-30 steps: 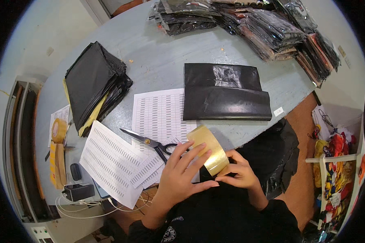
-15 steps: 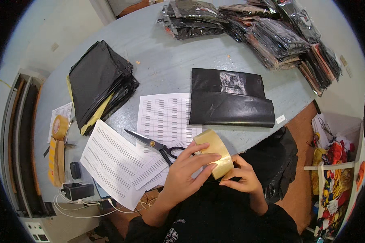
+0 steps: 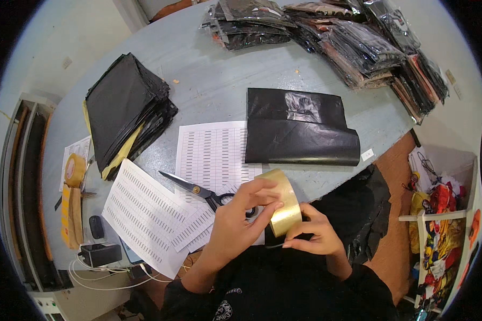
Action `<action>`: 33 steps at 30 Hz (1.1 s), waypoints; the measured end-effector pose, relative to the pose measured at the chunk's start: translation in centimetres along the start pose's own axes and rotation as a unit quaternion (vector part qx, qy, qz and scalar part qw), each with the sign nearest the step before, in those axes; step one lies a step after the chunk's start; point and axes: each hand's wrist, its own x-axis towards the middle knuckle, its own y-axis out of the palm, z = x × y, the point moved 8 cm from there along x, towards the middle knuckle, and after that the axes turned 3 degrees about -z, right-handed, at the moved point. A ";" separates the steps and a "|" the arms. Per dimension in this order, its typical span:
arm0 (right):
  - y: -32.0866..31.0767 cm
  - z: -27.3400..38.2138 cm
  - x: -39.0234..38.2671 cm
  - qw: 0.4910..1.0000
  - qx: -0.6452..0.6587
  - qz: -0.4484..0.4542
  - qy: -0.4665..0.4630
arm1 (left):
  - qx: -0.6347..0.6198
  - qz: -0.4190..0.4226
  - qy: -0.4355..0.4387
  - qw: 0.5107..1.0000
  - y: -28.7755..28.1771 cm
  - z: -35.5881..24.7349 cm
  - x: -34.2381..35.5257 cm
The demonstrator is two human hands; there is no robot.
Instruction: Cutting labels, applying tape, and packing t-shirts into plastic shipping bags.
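Two hands meet at the bench's near edge: the right hand's grip is closed on the right rim of a gold packing-tape roll, seemingly steadying it; the left hand's thumb and fingers nearly meet against its face, whether pinching tape I cannot tell. Left, shears lie probably for easy reach; farther, a black plastic bag lies flat.

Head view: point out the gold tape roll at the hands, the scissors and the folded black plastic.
Gold tape roll (image 3: 288,207): head view, outer curved face.
Scissors (image 3: 196,190): head view, pivot screw.
Folded black plastic (image 3: 303,139): head view, near layer.
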 end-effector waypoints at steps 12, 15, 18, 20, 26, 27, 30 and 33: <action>-0.6 0.0 -0.1 1.000 -0.013 -0.018 -0.011 | 0.078 -0.056 0.084 0.992 -1.3 -2.8 0.3; -0.2 0.1 -1.4 0.999 -0.026 0.029 -0.028 | -0.011 -0.162 0.173 0.971 -3.9 -4.1 1.2; -0.9 -0.7 -2.6 0.998 -0.011 0.056 -0.007 | -0.033 -0.145 0.095 0.984 -3.0 -0.7 3.8; -0.9 -0.9 -2.9 0.998 -0.003 0.060 -0.004 | -0.142 -0.127 0.023 0.981 -2.5 1.3 3.8; -0.8 -1.5 -4.4 0.996 0.002 0.093 0.004 | -0.240 -0.004 -0.191 0.952 0.5 6.1 1.8; -0.9 -1.5 -4.6 0.996 0.003 0.090 -0.002 | -0.239 -0.004 -0.191 0.952 0.7 6.4 1.6; -1.0 -2.1 -5.4 0.996 -0.013 0.083 0.002 | -0.319 0.085 -0.303 0.894 2.8 8.2 0.2; -1.3 -2.8 -6.2 0.999 0.008 0.043 -0.005 | -0.312 0.070 -0.254 0.913 2.6 6.6 0.2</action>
